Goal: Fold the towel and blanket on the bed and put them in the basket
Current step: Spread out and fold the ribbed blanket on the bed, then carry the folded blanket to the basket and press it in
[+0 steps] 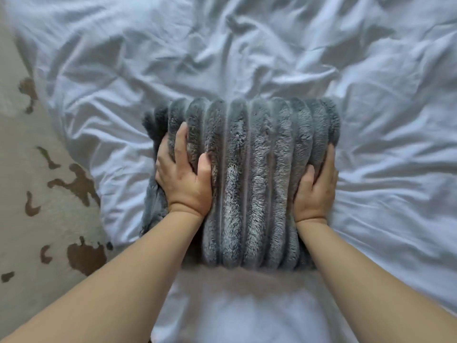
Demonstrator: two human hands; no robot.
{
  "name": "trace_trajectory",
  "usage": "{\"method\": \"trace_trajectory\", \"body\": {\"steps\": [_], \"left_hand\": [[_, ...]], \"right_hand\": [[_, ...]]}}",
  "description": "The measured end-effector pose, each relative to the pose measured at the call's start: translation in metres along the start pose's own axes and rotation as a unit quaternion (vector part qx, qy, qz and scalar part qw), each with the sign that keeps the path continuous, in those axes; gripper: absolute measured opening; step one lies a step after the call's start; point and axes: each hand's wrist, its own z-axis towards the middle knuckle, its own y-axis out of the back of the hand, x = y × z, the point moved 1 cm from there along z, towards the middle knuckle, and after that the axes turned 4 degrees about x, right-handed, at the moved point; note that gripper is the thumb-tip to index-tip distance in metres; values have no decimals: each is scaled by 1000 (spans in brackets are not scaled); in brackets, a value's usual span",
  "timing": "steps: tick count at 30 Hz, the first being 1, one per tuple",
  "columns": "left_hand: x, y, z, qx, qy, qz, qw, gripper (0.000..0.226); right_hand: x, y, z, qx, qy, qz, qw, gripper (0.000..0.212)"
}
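Left hand (184, 178) and right hand (316, 186) clamped inward, forearms extended.

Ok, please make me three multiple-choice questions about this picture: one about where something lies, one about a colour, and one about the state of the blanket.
1. Where does the blanket lie?
A. on the bed sheet
B. on the patterned floor
C. inside a basket

2. What colour is the blanket?
A. red
B. grey
C. yellow

3. In what state is the blanket?
A. spread out flat over the whole bed
B. hanging in the air from one hand
C. folded into a thick bundle, gripped at both sides

Answers:
1. A, the white bed sheet shows on all sides of it, while the floor is off to the left.
2. B, its ribbed plush is grey.
3. C, the left hand and the right hand press its two sides, and its stacked layers show at the left edge.
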Motion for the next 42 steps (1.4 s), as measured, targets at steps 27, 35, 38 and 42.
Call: {"method": "trace_trajectory", "body": {"steps": [27, 35, 38, 42], "left_hand": [[-90, 175, 29, 469, 44, -79, 879, 90], [-110, 324, -11, 359, 68, -280, 888, 73], [-90, 377, -19, 259, 69, -299, 916, 72], [-55, 443, -23, 173, 93, -326, 925, 74]], "right_hand": [[105, 129, -167, 29, -449, 412, 792, 89], [222, 179, -169, 56, -265, 411, 871, 88], [257, 172, -170, 110, -209, 421, 876, 92], [307, 142, -179, 195, -164, 446, 858, 85]]}}
